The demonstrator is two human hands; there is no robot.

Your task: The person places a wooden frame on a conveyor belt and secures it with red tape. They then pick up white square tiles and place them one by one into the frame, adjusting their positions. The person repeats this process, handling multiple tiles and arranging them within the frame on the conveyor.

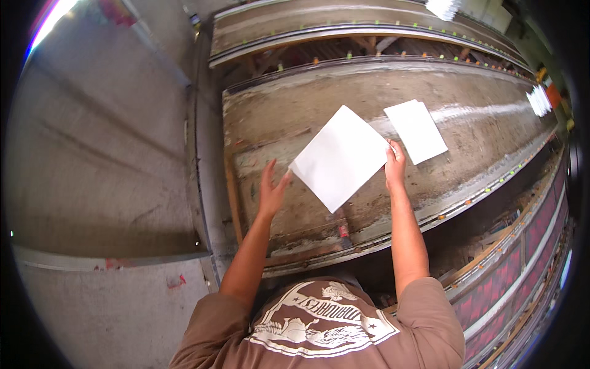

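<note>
A white sheet, perhaps a thin stack of paper or card, is held over the long table, turned so one corner points toward me. My right hand pinches its right corner between thumb and fingers. At the opposite corner is my left hand, fingers spread, the thumb close to the sheet's edge; whether it touches cannot be made out. Just right of the held sheet, a small pile of white sheets lies on the worn brown tabletop.
A small bottle-like object with a red band lies near the table's front edge. More white stacks sit at the far right end. Another long table runs behind, and a grey wall stands at left. Coloured clips line the table rails.
</note>
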